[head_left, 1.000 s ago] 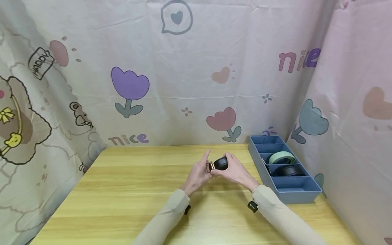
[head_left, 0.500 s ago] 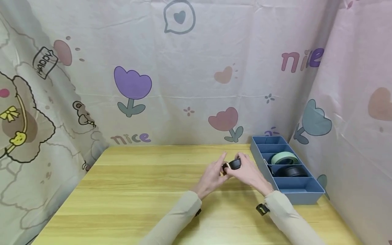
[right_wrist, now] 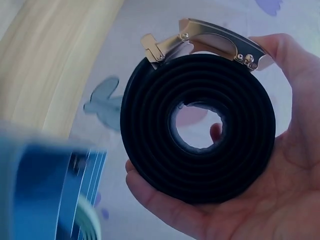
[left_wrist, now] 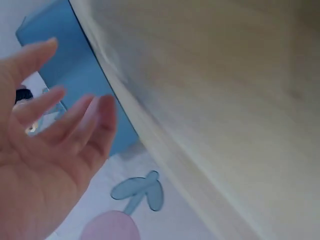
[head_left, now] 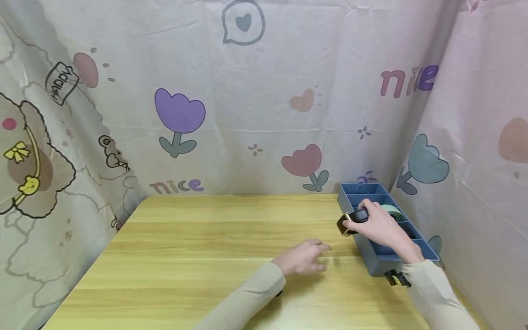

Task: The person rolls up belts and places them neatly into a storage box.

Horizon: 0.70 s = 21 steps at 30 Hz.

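My right hand (head_left: 382, 228) grips a coiled black belt (head_left: 359, 216) by its sides, over the left side of a blue-grey divided box (head_left: 367, 256). In the right wrist view the coil (right_wrist: 145, 155) shows its spiral face, with a shiny metal buckle (right_wrist: 210, 37) at the top; the thumb lies by the buckle and the fingers pass behind and under. My left hand (head_left: 301, 257) hovers above the table left of the box, holding nothing. Its fingers are relaxed and spread in the left wrist view.
Inside the box sits a rolled green belt (head_left: 394, 212), with a dark coil (head_left: 410, 230) in the compartment nearer me, both partly hidden by my right hand. The wooden table (head_left: 198, 256) extends left. A printed curtain (head_left: 247, 114) hangs behind and at both sides.
Both hands were on the coiled black belt at mid-table. The left hand has let go and dropped back nearer me; the right hand has carried the belt rightward to the box.
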Tool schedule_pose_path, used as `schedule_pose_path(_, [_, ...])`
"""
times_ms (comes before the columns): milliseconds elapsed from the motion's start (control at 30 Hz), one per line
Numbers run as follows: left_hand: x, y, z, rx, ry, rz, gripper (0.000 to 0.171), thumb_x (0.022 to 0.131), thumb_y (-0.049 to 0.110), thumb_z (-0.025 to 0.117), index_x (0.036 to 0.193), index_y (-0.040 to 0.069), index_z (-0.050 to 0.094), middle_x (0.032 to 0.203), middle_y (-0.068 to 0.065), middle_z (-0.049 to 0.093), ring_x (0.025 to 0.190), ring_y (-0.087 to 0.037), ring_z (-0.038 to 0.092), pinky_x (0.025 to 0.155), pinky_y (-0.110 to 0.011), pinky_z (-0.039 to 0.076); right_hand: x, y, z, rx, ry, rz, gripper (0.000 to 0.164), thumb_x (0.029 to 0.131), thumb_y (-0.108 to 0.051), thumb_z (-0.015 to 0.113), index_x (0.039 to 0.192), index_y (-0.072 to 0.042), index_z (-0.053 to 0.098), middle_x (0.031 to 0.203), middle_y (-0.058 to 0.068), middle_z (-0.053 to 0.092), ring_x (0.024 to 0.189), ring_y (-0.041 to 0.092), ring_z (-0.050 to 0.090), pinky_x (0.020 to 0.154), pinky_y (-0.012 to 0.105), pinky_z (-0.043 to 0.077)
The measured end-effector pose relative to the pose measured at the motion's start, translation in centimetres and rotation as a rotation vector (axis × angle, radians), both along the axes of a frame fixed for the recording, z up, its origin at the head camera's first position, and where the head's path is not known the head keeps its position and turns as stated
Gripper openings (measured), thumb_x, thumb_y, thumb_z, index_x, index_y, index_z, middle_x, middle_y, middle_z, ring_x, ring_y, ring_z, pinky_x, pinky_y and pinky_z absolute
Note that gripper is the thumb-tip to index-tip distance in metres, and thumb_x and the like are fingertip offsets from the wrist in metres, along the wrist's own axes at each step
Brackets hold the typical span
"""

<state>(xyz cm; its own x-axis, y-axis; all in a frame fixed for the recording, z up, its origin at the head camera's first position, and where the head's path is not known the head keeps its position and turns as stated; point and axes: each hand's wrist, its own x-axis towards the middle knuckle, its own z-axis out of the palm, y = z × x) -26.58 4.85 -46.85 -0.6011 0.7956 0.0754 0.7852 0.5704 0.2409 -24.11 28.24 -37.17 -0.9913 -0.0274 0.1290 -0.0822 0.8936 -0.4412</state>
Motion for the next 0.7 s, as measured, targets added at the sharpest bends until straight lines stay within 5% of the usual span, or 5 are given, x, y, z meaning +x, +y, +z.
schedule_pose_path(267, [0.7,1.8,0.7,-0.054,-0.053,-0.115,0.055,0.093,0.032,0.066,0.144,0.019,0.048,0.135,0.005,0.061,0.11,-0.001,0.062,0.093,-0.017,0.047,2.0,4.4,0.6,0.033,-0.003,-0.025,0.068,0.084,-0.062,0.064,0.115,-0.003,0.049,0.101,0.016,0.054,0.083,0.026,0.052,0.059,0.03,0.041])
schedule_pose_path(700, [1.3,5.5,2.4,-0.034,0.037,-0.073,0.067,0.095,0.036,0.063,0.153,0.029,0.031,0.15,0.005,0.044,0.135,-0.007,0.045,0.108,-0.023,0.038,3.6,9.8,-1.5,0.074,-0.062,-0.069,0.064,0.084,-0.058,0.066,0.107,-0.001,0.049,0.087,0.012,0.056,0.072,0.022,0.051,0.056,0.032,0.038])
